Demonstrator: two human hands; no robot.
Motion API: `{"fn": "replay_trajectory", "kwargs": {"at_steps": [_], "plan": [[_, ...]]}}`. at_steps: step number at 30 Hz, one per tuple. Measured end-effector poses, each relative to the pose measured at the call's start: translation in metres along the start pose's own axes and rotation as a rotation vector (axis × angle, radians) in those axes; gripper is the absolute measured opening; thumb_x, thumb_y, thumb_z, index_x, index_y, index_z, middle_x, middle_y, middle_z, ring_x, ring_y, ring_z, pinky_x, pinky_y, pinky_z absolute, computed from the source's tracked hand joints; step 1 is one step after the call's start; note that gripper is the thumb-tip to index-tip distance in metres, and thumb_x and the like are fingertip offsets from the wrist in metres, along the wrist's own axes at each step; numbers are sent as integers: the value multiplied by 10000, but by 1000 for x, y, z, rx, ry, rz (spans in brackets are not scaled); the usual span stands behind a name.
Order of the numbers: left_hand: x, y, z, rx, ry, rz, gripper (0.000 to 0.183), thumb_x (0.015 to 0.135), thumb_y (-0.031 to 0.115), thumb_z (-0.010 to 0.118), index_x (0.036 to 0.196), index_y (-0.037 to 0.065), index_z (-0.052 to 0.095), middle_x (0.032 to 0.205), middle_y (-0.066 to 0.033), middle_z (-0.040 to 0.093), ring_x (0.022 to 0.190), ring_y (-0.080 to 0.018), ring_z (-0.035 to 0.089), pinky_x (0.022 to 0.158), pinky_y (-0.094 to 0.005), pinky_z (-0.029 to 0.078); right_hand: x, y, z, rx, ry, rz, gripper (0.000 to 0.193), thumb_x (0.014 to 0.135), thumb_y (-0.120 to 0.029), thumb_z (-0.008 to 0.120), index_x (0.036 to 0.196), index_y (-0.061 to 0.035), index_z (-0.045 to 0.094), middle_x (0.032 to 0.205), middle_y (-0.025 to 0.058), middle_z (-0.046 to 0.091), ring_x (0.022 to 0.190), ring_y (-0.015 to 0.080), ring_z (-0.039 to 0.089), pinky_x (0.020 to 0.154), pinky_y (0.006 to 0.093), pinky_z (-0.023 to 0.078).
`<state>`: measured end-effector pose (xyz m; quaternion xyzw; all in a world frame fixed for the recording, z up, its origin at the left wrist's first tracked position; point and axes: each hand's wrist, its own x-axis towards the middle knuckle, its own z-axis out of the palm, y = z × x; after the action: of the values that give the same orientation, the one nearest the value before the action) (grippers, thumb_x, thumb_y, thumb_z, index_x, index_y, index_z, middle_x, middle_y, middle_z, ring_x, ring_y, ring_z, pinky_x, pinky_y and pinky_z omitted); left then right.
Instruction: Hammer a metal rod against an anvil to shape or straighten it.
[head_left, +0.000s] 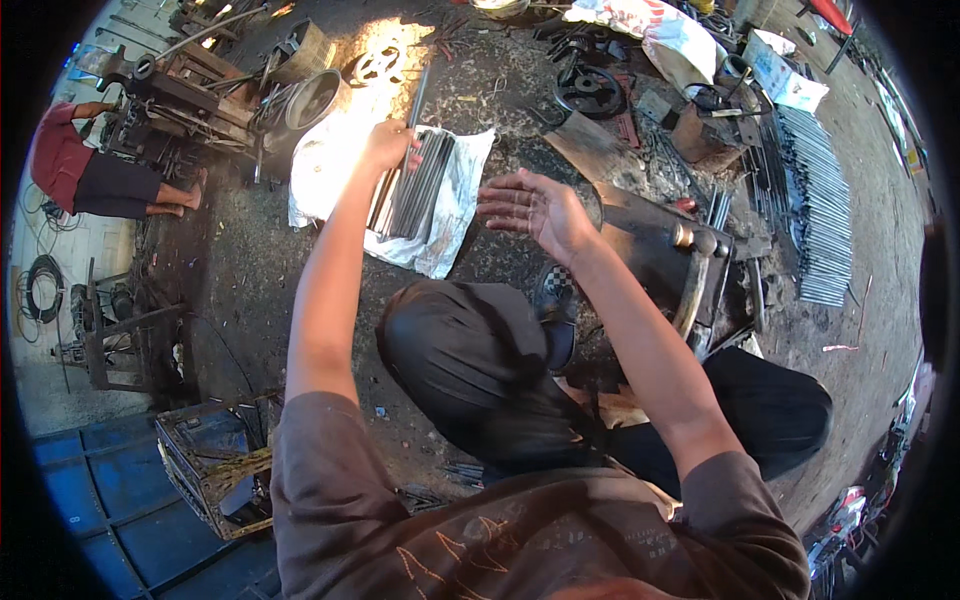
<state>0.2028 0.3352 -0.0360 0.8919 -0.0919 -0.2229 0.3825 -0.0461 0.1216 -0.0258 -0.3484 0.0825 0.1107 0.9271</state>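
My left hand (pixel 388 148) is closed round a thin metal rod (pixel 418 98), which sticks out past my fingers and points away from me. Just under that hand, a bundle of dark metal rods (pixel 425 190) lies side by side on a white sack (pixel 462 185). My right hand (pixel 540 212) hangs in the air to the right of the sack, palm showing, fingers stretched out, with nothing in it. Close to my right forearm, a hammer (pixel 692 285) with a wooden handle rests against a dark metal block (pixel 650 240).
A large stack of metal rods (pixel 815 210) lies on the floor at the right. Far off are a dark wheel (pixel 590 92), a round metal basin (pixel 315 98) and white sacks (pixel 670 40). Another person (pixel 100 170) stands at a machine on the far left. A rusty metal frame (pixel 215 465) sits at the near left.
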Motion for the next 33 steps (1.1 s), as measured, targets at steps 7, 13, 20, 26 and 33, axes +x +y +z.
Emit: {"fn": "replay_trajectory", "kwargs": {"at_steps": [7,13,20,26,33], "plan": [[13,-15,-5,564,418,214,247,858,234,605,1023,56,650,987,-206,690,1003,-366,648,881,-419,507,-25,-31,-34,-9,85,-74,485,982,-349,420,1199,73,521,1174,230,613,1039,331,631,895,433,515],[-6,115,86,287,124,599,270,914,276,582,1040,51,659,1013,-180,694,983,-316,662,848,-381,503,-88,-64,-86,5,263,-183,471,997,-356,390,1183,56,522,1131,204,633,997,317,651,860,437,534],[-65,224,233,372,-332,906,239,953,186,572,1134,36,614,981,-103,685,835,-133,648,777,-302,518,-163,-125,-123,-125,406,-217,440,975,-331,426,1151,51,553,1093,178,655,937,300,666,836,421,538],[-115,311,366,82,-509,962,262,991,234,537,1137,25,598,985,-89,694,846,-128,653,736,-279,506,-274,-241,-160,-715,695,-376,437,1002,-325,423,1185,50,554,1071,202,668,885,278,690,769,351,576],[-121,327,488,-156,-663,698,276,948,237,538,1079,5,610,932,-144,694,789,-183,659,699,-301,506,-381,-272,-301,-565,885,-436,440,969,-387,479,1137,1,602,1044,151,689,857,238,682,755,351,573]]}}
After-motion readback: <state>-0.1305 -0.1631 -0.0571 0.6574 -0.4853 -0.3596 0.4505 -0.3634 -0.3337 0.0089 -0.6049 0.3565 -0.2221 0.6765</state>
